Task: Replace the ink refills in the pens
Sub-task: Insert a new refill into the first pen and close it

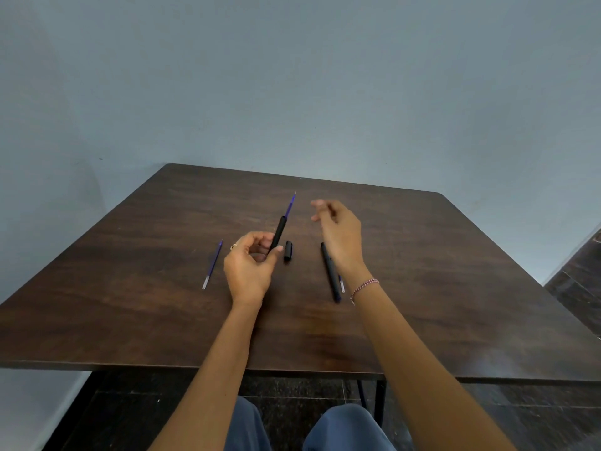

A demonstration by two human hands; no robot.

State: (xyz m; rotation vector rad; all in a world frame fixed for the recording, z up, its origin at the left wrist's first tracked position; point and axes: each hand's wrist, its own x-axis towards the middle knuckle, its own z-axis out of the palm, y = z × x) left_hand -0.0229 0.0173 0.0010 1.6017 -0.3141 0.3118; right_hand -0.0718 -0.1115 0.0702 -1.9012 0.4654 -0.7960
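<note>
Head view: pen barrel [279,232] in left hand [248,266]

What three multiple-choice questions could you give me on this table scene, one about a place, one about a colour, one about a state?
1. Where does the loose blue ink refill lie on the dark wooden table?
A. Left of the left hand
B. Between the hands
C. Right of the right hand

2. What colour is the refill sticking out of the slim black pen barrel?
A. Red
B. Blue
C. Green

3. What is the left hand doing?
A. Resting flat
B. Gripping the barrel
C. Holding the short black cap

Answers: 1 A, it lies alone beyond the left hand's outer side. 2 B, the exposed part is blue. 3 B, fingers close round the barrel's lower end; the cap lies on the table.
</note>
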